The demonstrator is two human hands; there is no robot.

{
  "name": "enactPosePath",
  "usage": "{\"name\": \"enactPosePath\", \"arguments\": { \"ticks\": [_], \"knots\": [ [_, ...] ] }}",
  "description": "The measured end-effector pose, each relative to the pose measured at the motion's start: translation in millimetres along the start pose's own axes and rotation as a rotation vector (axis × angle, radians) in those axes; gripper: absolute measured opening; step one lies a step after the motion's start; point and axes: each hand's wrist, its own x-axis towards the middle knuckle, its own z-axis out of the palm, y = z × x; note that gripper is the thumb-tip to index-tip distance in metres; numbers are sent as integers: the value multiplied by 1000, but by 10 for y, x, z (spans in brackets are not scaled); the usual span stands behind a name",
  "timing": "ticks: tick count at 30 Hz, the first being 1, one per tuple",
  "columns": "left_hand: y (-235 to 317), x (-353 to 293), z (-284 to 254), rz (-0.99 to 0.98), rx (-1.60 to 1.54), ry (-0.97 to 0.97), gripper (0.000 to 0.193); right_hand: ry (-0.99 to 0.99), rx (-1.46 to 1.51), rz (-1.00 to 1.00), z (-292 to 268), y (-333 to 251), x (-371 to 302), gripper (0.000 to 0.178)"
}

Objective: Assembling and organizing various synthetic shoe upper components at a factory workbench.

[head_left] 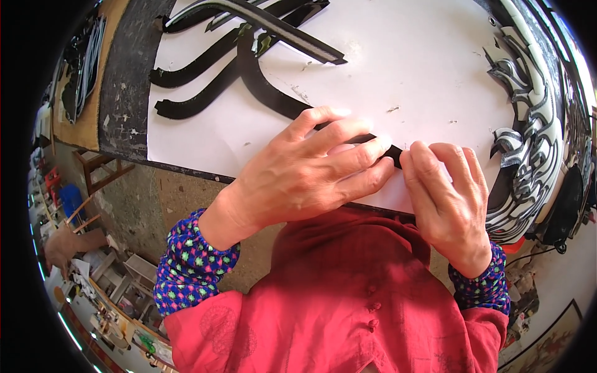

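A long black curved strip (267, 87) runs from the upper left of the white sheet toward the table's near edge. My left hand (298, 168) lies across its middle part, fingers slightly spread and bent over it, the thumb hidden from sight. At the strip's near right end, my right hand (444, 193) has thumb and fingertips pinched together on it. The exact tip is covered by those fingers. Beyond my hands lie other black curved strips (193, 102), and a black strip with a pale grey stripe (292, 37) crosses over them.
The white sheet (404, 74) covers the dark, paint-worn table (127, 93). Carved-looking black, white and grey curved pieces (528, 130) are piled along the right side. Dark strips (84, 68) lie on a wooden board at far left. A wooden stool (99, 171) stands below the table.
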Motion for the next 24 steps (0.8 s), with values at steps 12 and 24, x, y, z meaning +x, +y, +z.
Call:
{"name": "enactPosePath", "arguments": {
  "ticks": [12,24],
  "knots": [
    [-18,4,-16,11,-12,-11,31,283,152,246,294,162,-229,28],
    [-11,11,-50,-8,14,-42,30,-31,225,472,-89,-14,-657,25]
  ]
}}
